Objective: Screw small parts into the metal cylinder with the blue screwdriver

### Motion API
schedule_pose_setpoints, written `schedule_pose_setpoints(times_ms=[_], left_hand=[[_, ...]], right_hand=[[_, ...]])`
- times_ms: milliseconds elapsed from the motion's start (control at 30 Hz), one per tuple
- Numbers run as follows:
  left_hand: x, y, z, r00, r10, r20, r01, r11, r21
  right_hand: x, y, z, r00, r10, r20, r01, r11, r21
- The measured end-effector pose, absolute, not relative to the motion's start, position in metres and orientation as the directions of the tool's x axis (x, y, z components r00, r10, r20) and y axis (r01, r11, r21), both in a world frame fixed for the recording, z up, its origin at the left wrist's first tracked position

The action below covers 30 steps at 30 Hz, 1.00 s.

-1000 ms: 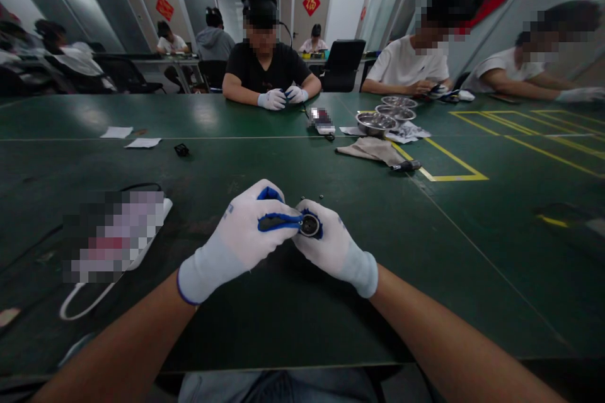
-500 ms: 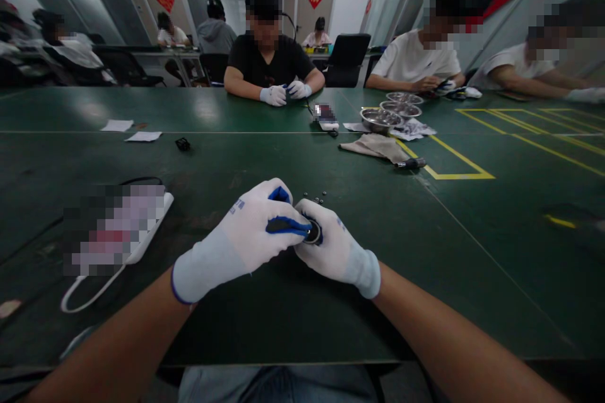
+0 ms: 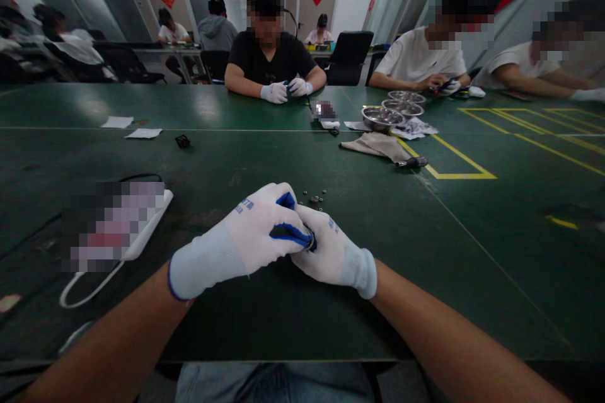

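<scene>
My left hand (image 3: 262,227), in a white glove with a blue palm, has its thumb and fingertips pinched together at a dark round part with a metal rim (image 3: 311,240). Anything between those fingertips is too small or hidden to make out. Wrapped round the same part is my right hand (image 3: 328,245), gloved alike, and most of the part is covered by the two gloves. Just beyond the knuckles lie several small metal rings or nuts (image 3: 314,199) on the green table (image 3: 236,160).
A white power strip (image 3: 151,223), partly blurred, lies at left with its cable. Farther right are a beige cloth (image 3: 375,145), a dark-handled tool (image 3: 412,162) and metal bowls (image 3: 382,118). A black coil (image 3: 182,141) and paper slips (image 3: 144,133) lie ahead. A co-worker (image 3: 271,60) sits opposite.
My left fingertips have come down over the round part's opening, so less of it shows. The right hand has turned slightly and shifted a little towards me, baring more small metal pieces.
</scene>
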<state>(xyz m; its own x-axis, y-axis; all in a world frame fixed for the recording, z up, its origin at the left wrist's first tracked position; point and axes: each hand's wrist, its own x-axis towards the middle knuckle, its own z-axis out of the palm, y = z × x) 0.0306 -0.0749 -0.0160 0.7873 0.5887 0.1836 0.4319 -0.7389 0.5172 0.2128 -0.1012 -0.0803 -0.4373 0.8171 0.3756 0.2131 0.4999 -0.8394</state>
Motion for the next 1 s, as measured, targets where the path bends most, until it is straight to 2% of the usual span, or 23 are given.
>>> schedule_pose_setpoints(times_ms=[267,400,600,800,1000], left_hand=[[0.033,-0.077,-0.01,0.88,0.432,0.198,0.367,-0.882,0.294],[0.031,-0.08,-0.01,0.877,0.42,0.235,0.369,-0.9,0.232],[0.035,-0.084,-0.012,0.809,0.531,0.251,0.441,-0.831,0.339],[0.043,-0.089,-0.011,0.731,0.649,0.209,0.554,-0.744,0.373],[0.05,-0.085,-0.013,0.646,0.738,0.197,0.603,-0.651,0.462]], right_hand=[[0.212,-0.103,-0.078,-0.497,0.771,0.398,0.165,0.534,-0.829],[0.212,-0.103,-0.076,-0.474,0.77,0.427,0.136,0.543,-0.829],[0.212,-0.102,-0.075,-0.438,0.792,0.425,0.155,0.533,-0.832],[0.213,-0.1,-0.078,-0.399,0.811,0.427,0.185,0.528,-0.829],[0.216,-0.097,-0.082,-0.354,0.802,0.481,0.266,0.579,-0.771]])
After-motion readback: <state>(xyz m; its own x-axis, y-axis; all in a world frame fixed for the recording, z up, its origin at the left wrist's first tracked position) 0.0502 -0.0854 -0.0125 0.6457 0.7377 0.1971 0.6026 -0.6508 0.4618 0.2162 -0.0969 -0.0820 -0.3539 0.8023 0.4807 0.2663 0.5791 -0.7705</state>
